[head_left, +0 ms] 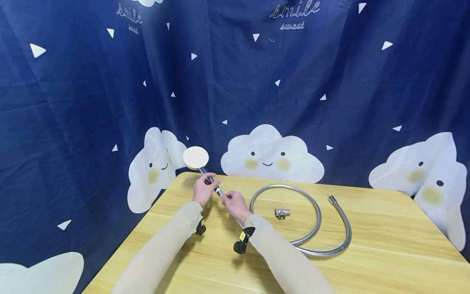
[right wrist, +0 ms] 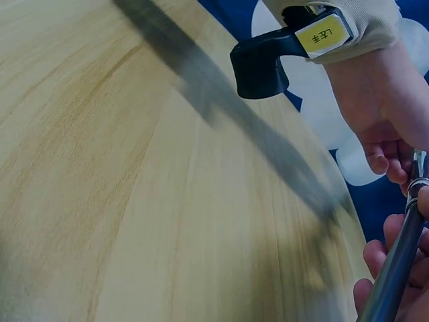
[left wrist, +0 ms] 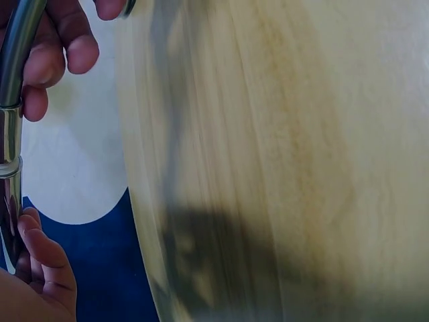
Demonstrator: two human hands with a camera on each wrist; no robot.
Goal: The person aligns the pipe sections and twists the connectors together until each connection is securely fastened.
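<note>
A hand shower (head_left: 196,157) with a round white face and a chrome handle is raised over the table's far left corner. My left hand (head_left: 203,191) grips its handle, thumb and fingers curled round it. Close by, my right hand (head_left: 236,204) pinches the end of a grey metal shower hose (head_left: 317,220) in line with the handle. In the left wrist view, the hose's chrome end nut (left wrist: 10,137) meets the handle, and a pale ring shows at the joint. The right wrist view has the hose running across the right fingers (right wrist: 377,258).
On the wooden table (head_left: 389,245), the hose curves in a wide loop to the right, its other end fitting (head_left: 332,200) pointing backward. Inside the loop lies a small metal tee fitting (head_left: 282,213). A dark blue curtain (head_left: 235,81) with clouds hangs behind the table.
</note>
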